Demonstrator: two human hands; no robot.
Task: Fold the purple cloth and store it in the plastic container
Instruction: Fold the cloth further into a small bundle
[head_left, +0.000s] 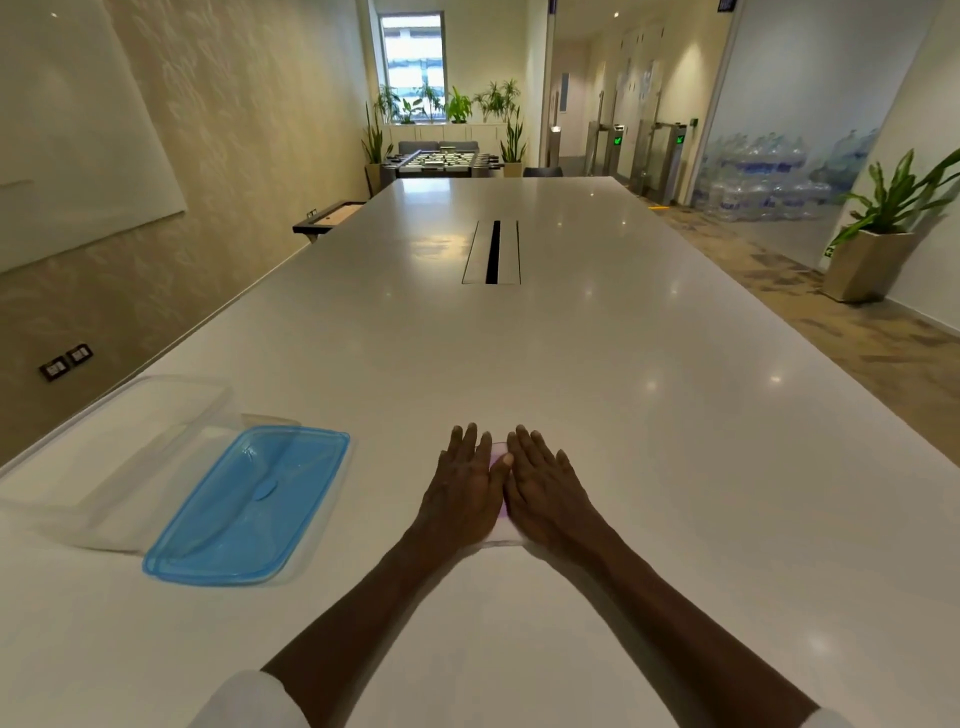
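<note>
Both hands, L (464, 480) & R (545, 486), flat, fingers spread, atop folded purple cloth (500, 451), long axis away from person.

I see both hands pressed flat, palms down and fingers spread, side by side on the long glossy white table (597, 364). My left hand (465, 480) and right hand (545, 486) almost touch, covering a small pale purple folded cloth (500, 535); only slivers of it show between and below them. Well to the left sits a clear rectangular plastic container (111, 457), open, with its translucent blue rectangular lid (249, 504) lying just beside it on the table, overlapping its right edge.
</note>
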